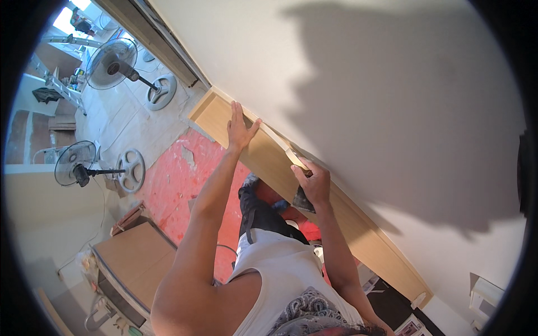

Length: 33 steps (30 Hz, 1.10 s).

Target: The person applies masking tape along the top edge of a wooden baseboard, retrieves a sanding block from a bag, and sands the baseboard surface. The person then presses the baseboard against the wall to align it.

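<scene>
A long, light wood shelf board (269, 162) with a raised rim lies slantwise against the white wall. My left hand (241, 133) rests on its far part, fingers stretched out over the rim at the wall side. From near that hand, a narrow pale strip (274, 136) runs along the rim toward my right hand (317, 185). My right hand is closed around a yellowish, tape-like piece (296, 159) at the strip's near end; its exact kind is unclear. Below the right hand shows a dark flat object (303, 200), partly hidden by the fingers.
Two standing fans (115, 64) (78, 162) are at the left, with a ladder (56, 87) behind. Red sheeting (185, 168) covers part of the floor. A brown-topped cabinet (134, 257) stands at lower left. Framed items (412, 326) lie at lower right.
</scene>
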Tool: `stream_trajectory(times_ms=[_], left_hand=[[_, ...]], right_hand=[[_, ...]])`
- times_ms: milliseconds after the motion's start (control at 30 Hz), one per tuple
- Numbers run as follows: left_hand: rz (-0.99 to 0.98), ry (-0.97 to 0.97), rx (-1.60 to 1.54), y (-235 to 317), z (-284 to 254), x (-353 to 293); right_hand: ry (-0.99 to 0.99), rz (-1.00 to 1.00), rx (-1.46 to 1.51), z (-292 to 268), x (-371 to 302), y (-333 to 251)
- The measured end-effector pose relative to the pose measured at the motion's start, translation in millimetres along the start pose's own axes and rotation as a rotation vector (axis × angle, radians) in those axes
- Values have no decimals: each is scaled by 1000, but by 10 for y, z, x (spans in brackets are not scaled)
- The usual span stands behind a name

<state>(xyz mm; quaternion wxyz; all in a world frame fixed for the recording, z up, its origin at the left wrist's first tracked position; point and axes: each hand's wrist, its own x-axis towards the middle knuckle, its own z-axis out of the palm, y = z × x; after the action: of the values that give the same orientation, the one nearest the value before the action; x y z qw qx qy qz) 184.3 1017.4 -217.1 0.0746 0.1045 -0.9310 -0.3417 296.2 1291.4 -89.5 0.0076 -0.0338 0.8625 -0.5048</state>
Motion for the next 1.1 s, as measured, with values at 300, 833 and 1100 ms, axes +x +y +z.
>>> stream_trajectory(times_ms=[300,833,1100], left_hand=[[-11,-4,45,-12,12,-8],[-33,-37,70,4,0,-6],[45,-5,95,68,-48,-48]], right_hand=[[2,29,6,-31,20,69],[-28,87,52,-31,3,112],[-7,29,30,32,12,111]])
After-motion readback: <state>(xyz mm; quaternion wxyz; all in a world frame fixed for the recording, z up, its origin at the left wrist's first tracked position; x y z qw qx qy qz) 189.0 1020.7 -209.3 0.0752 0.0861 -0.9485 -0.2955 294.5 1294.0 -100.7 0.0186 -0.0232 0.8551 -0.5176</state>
